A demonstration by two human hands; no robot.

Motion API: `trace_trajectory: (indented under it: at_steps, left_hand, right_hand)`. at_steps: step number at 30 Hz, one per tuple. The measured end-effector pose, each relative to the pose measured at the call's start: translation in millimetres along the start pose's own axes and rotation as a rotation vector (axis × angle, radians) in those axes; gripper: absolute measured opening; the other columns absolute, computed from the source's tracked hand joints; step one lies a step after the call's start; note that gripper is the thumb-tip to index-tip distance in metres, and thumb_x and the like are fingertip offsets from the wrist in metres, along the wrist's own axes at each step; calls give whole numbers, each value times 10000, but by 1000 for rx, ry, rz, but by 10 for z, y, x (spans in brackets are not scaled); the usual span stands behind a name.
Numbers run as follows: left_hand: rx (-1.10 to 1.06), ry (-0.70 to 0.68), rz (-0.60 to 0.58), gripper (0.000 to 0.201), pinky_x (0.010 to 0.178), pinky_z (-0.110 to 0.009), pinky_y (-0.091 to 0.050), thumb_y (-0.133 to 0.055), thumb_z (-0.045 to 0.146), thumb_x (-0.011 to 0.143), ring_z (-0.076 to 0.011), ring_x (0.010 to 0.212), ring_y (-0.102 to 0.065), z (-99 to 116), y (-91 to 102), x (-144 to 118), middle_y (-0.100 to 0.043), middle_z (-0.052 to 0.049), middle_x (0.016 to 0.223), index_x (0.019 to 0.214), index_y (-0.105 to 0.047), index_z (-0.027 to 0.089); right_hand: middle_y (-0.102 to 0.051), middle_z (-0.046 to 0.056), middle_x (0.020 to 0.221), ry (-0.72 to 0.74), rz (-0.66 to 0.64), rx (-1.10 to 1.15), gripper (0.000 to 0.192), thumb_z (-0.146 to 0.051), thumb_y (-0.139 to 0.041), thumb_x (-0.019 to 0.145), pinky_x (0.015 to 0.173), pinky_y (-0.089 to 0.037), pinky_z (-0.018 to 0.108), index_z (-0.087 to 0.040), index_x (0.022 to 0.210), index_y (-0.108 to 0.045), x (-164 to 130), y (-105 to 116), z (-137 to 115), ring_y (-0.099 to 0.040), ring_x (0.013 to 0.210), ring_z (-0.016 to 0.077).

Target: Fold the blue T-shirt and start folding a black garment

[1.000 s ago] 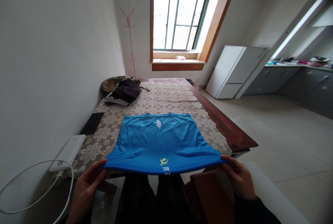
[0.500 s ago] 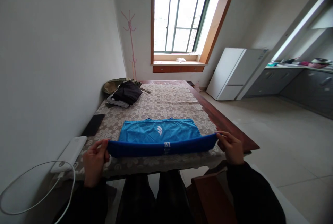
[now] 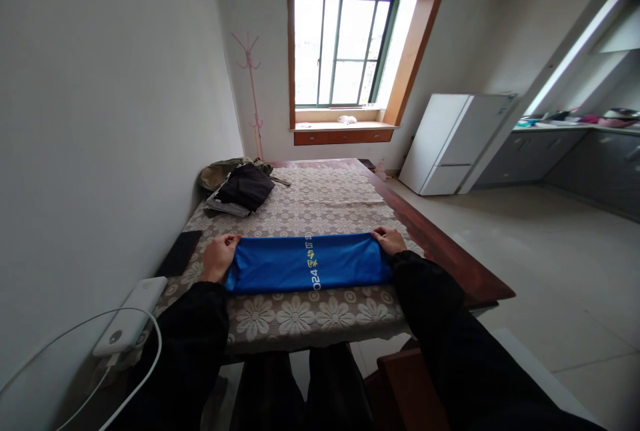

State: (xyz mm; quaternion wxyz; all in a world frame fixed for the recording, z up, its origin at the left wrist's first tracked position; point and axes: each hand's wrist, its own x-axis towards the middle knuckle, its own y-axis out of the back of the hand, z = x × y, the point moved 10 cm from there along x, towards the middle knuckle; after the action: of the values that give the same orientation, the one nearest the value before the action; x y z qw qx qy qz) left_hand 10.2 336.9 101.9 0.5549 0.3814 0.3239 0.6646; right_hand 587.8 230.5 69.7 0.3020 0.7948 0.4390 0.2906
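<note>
Blue cloth (image 3: 280, 269), folded to a strip, on tabletop (image 3: 440, 247) near the front edge. Left hand (image 3: 217, 257), right hand (image 3: 391, 240): fingers pinched tight on its far corners, one each. Clothes pile (image 3: 244, 187) farther back, then window (image 3: 350, 51).

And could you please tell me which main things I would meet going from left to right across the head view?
White rectangular device, flat black rectangular object, left hand, blue printed fabric garment, right hand, white upright refrigerator, grey kitchen cabinets.
</note>
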Motion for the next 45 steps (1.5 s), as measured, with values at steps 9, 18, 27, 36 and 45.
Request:
trace_trajectory:
  at_steps: [9, 18, 27, 36, 45]
  left_hand:
    - [13, -181, 61, 372, 853, -324, -498, -546, 490, 956, -271, 1106, -678, 296, 184, -374, -713, -114, 1211, 1186, -662, 222]
    - [102, -13, -172, 421, 753, -340, -464, -547, 590, 926, -277, 914, -715, -137, 54, -971, -739, -76, 1017, 1150, -579, 234]
    - [13, -68, -184, 383, 683, -310, -428, -594, 503, 877, -241, 785, -696, -100, 31, -1075, -682, -8, 807, 1156, -584, 241]
    - [69, -249, 43, 353, 1000, -428, -495, -526, 449, 927, -307, 1134, -663, 40, 280, -1202, -706, -118, 1179, 1166, -640, 215]
    - [100, -590, -190, 528, 1268, -560, -246, -358, 294, 1025, -302, 1540, -343, 1671, -865, -1438, -490, -101, 1612, 1515, -516, 177]
  right_hand:
    - [-706, 104, 1088, 120, 90, -130, 334, -396, -624, 874, 864, -491, 364, -205, 1141, -684, -329, 177, -223, -655, 947, 251]
    - [-705, 53, 866, 21, -46, -295, 356, -461, -595, 932, 716, -417, 327, -200, 1168, -650, -1045, 210, 38, -657, 807, 236]
    - [-610, -14, 723, 27, -77, -101, 417, -413, -579, 877, 685, -438, 320, -209, 1236, -633, -1153, 155, 83, -631, 688, 212]
    - [-709, 113, 1199, 171, 98, -328, 331, -370, -542, 935, 934, -496, 428, -233, 1184, -711, -1265, 386, -249, -657, 1084, 293]
    - [-423, 56, 1652, 502, -196, -414, 545, -315, -396, 1028, 1242, -282, 458, -240, 1561, -481, -1410, -1217, -1964, -355, 1524, 259]
